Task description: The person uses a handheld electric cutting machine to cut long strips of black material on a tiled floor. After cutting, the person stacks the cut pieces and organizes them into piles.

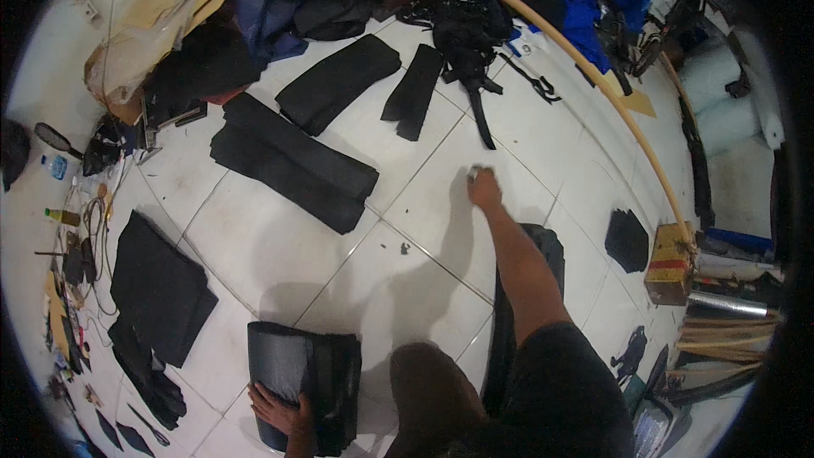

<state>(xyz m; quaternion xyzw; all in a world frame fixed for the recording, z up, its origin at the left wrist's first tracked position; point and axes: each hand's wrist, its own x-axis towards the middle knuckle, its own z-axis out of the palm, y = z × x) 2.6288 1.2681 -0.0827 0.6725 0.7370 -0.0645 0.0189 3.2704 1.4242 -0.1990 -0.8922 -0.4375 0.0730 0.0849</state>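
Note:
My left hand (280, 410) lies with fingers spread flat on a folded stack of black sheet material (331, 356) at the lower left of centre. Its thumb rests on the glossy upper sheet. My right arm reaches forward over the white tiles, and my right hand (483, 187) is raised there with fingers curled in. Whether anything small is in it I cannot make out. Beyond that hand a black strap (483, 119) trails from a dark heap. Under and beside my right forearm lies a long black folded piece (506, 297), partly hidden.
Black cut panels (292, 161), (339, 85) and a narrower piece (414, 93) lie ahead. More black sheets (161, 280) are at left, a small black stack (627, 240) at right. A long bent pole (585, 64) leans against a cardboard box (670, 265). Mixed fabrics (280, 17) heap along the back.

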